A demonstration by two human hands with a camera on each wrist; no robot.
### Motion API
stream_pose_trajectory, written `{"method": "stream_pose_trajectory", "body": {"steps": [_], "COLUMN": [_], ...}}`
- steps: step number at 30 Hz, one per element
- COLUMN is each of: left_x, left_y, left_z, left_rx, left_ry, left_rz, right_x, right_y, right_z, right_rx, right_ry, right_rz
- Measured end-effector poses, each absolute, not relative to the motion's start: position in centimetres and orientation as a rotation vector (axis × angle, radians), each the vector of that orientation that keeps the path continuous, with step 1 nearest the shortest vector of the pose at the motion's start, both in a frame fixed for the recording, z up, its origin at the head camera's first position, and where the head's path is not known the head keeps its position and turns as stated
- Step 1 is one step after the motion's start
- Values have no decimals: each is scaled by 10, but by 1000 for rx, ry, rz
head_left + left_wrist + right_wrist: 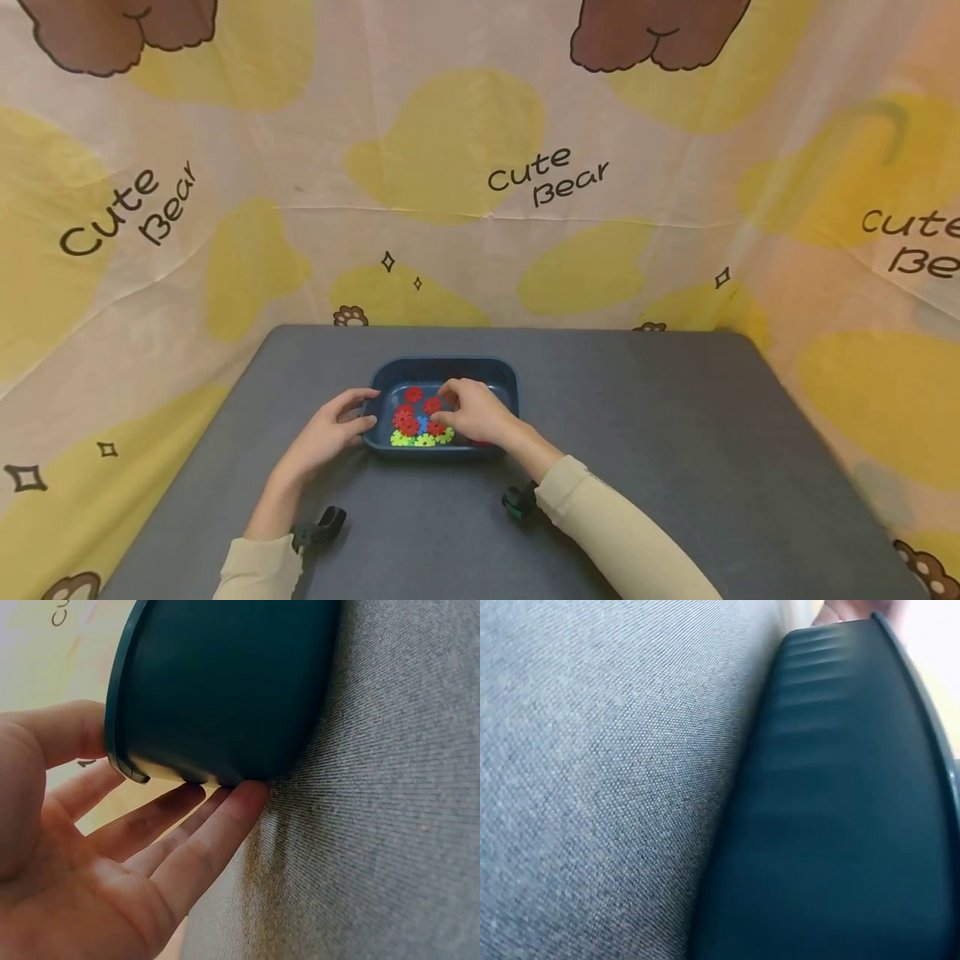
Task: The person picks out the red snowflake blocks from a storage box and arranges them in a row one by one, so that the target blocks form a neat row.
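Pale sleeves (622,521) nearest, dark wrist devices (330,525) just ahead. Left hand (330,429): fingers spread, touching left end of dark blue tray (438,452). Right hand (476,410) reaches inside tray, thumb and forefinger apart, bent over gear-shaped pieces; cannot tell if pinching one. Yellow-green pieces (401,437) along tray's near side, red pieces (405,417) mostly beyond. Grey table (637,417) beneath; "Cute Bear" cloth (442,142) behind.
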State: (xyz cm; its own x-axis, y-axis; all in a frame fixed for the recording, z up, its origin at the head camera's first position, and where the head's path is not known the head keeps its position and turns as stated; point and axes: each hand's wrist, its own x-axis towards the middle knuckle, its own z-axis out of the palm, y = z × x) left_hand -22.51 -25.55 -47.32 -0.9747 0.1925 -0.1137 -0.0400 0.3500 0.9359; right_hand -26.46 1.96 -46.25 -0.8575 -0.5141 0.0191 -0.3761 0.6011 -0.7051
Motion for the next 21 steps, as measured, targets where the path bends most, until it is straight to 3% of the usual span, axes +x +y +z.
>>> {"method": "stream_pose_trajectory", "body": {"steps": [21], "left_x": [-225], "left_y": [-256], "left_z": [-477], "left_rx": [159], "left_ry": [2399], "left_rz": [1671], "right_x": [-280], "right_y": [5], "right_z": [-479], "right_rx": [-822], "right_ry": [2676], "right_rz": [-799]}}
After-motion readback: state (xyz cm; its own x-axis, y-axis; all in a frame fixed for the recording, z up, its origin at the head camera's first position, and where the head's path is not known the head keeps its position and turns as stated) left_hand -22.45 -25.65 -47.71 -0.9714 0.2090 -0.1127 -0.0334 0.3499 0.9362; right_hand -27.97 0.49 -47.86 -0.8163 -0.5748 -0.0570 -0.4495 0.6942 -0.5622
